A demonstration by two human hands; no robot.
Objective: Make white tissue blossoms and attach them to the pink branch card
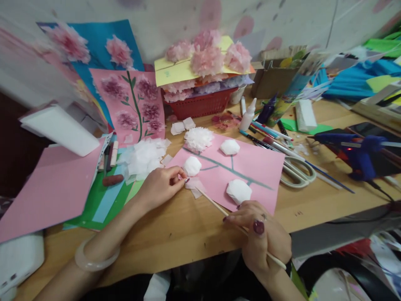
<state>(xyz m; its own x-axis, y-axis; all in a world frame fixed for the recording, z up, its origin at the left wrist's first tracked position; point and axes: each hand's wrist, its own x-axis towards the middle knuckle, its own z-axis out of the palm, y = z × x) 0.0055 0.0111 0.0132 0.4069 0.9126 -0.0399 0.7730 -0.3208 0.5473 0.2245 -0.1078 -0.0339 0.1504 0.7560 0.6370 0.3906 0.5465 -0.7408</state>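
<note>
My right hand (pixel 265 238) is closed around a thin wooden stick (pixel 216 205), whose far tip reaches a small white tissue paper square (pixel 194 186). At that square's left edge, my left hand (pixel 164 186) has thumb and forefinger pinched together on the paper. Beneath lies a pink sheet (pixel 263 167) with a painted green stem (pixel 228 169). White rounded paper pads (pixel 192 166) sit on the sheet, and a fluffy white paper flower (pixel 199 139) rests at its upper left. A loose pile of tissue squares (pixel 145 158) lies beyond my left hand.
Finished flower pictures (pixel 138 104) lean at the back left beside a red basket (pixel 202 104) topped with paper flowers. Scissors (pixel 299 171), brushes, a white glue bottle (pixel 248 115) and a blue glue gun (pixel 354 146) lie right. Pink sheets (pixel 53 179) lie left.
</note>
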